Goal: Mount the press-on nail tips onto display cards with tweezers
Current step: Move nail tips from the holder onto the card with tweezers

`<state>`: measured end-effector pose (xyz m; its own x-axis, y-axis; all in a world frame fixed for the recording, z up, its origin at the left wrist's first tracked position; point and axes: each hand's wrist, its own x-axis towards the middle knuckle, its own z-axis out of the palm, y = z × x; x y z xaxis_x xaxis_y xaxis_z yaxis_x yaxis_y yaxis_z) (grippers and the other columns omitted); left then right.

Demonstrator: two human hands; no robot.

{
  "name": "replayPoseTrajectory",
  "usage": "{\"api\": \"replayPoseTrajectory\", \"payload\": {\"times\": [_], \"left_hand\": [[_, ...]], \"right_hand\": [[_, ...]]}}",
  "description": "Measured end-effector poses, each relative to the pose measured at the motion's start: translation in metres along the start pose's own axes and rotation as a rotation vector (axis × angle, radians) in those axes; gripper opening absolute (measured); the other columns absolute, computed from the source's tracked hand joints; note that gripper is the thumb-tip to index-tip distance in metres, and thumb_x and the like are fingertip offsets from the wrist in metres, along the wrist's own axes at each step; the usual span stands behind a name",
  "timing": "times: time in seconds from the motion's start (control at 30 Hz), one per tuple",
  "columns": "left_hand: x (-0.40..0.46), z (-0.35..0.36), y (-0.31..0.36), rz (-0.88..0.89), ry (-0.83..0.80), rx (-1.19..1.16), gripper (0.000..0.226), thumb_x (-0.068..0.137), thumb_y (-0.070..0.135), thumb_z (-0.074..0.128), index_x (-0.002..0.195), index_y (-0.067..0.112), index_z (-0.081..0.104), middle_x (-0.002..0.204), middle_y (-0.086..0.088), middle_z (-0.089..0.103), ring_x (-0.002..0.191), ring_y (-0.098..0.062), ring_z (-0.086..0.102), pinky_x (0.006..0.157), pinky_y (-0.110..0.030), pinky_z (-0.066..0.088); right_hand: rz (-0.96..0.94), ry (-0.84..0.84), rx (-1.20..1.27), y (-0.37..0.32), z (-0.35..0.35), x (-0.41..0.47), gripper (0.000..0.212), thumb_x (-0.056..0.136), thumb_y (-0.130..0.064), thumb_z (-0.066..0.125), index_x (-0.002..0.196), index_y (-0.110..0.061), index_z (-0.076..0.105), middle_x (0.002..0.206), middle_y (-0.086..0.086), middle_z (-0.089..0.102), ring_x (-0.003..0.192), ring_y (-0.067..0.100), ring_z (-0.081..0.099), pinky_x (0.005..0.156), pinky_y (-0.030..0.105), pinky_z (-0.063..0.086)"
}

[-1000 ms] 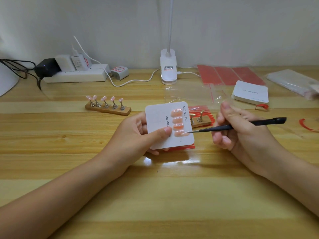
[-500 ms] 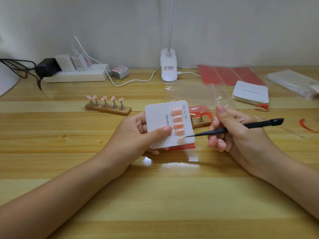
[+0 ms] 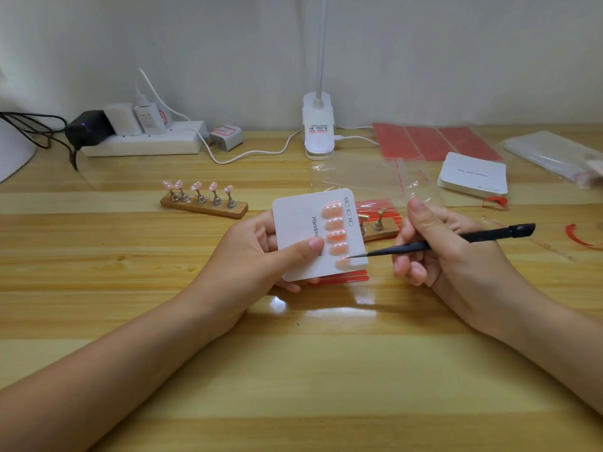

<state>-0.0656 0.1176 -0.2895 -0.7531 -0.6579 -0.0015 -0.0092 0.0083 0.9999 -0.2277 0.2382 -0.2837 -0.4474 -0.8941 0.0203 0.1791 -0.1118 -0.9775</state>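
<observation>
We note the left hand (image 3: pixel 261 252) gripping the card (image 3: pixel 303 243); the right hand (image 3: pixel 434 246) pinching the tweezers (image 3: pixel 434 243), whose tip has shifted down to a fifth nail tip (image 3: pixel 342 262); the row looks near complete

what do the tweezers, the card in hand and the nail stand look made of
Tweezers: probably metal with a matte black coat, thin and rigid. Display card: stiff white matte cardstock, held flat unsupported. Nail stand: brown wood-look base with shiny metal pegs.
</observation>
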Motion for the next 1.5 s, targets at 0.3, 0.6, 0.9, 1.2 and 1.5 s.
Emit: {"api": "replayPoseTrajectory", "payload": {"times": [0.3, 0.6, 0.9, 1.2, 1.5], "left_hand": [[0.0001, -0.0001, -0.0003, 0.002, -0.004, -0.003, 0.036, 0.061, 0.026, 0.069, 0.096, 0.017, 0.064, 0.077, -0.001, 0.074, 0.060, -0.008, 0.067, 0.041, -0.015, 0.047], [0.0007, 0.0004, 0.0008, -0.006, -0.003, -0.014, 0.036, 0.061, 0.024, 0.068, 0.096, 0.016, 0.063, 0.074, -0.001, 0.073, 0.056, -0.008, 0.066, 0.041, -0.015, 0.046], [0.0009, -0.0006, 0.0000, -0.006, -0.002, -0.040, 0.033, 0.061, 0.023, 0.069, 0.093, 0.016, 0.065, 0.075, 0.000, 0.073, 0.060, -0.006, 0.067, 0.041, -0.014, 0.046], [-0.0001, 0.0003, 0.0010, -0.006, -0.008, -0.038, 0.032, 0.062, 0.022, 0.068, 0.093, 0.015, 0.065, 0.074, 0.000, 0.073, 0.057, -0.006, 0.066, 0.041, -0.014, 0.046], [0.0003, 0.0003, 0.0013, -0.009, -0.002, -0.034, 0.033, 0.061, 0.023, 0.069, 0.093, 0.015, 0.065, 0.075, -0.001, 0.073, 0.059, -0.007, 0.066, 0.041, -0.014, 0.046]], "right_hand": [[0.012, 0.023, 0.026, -0.0008, -0.0004, 0.0005, 0.030, 0.077, -0.035, 0.051, 0.060, -0.010, 0.051, 0.042, 0.007, 0.053, 0.032, 0.008, 0.043, 0.036, 0.013, 0.040], [-0.008, 0.001, 0.012, 0.0011, -0.0003, 0.0014, 0.031, 0.076, -0.037, 0.053, 0.051, -0.018, 0.057, 0.043, 0.006, 0.054, 0.033, 0.008, 0.045, 0.037, 0.014, 0.041], [-0.037, -0.025, -0.026, 0.0022, -0.0013, 0.0016, 0.030, 0.074, -0.040, 0.054, 0.050, -0.023, 0.060, 0.044, 0.005, 0.054, 0.034, 0.008, 0.045, 0.038, 0.014, 0.041], [-0.056, -0.014, -0.029, 0.0025, -0.0011, 0.0012, 0.030, 0.073, -0.041, 0.055, 0.050, -0.023, 0.061, 0.044, 0.006, 0.055, 0.033, 0.008, 0.044, 0.036, 0.014, 0.040], [-0.122, 0.050, -0.038, 0.0012, 0.0018, -0.0010, 0.032, 0.072, -0.041, 0.056, 0.047, -0.021, 0.060, 0.043, 0.004, 0.052, 0.037, 0.011, 0.046, 0.035, 0.014, 0.036]]}}
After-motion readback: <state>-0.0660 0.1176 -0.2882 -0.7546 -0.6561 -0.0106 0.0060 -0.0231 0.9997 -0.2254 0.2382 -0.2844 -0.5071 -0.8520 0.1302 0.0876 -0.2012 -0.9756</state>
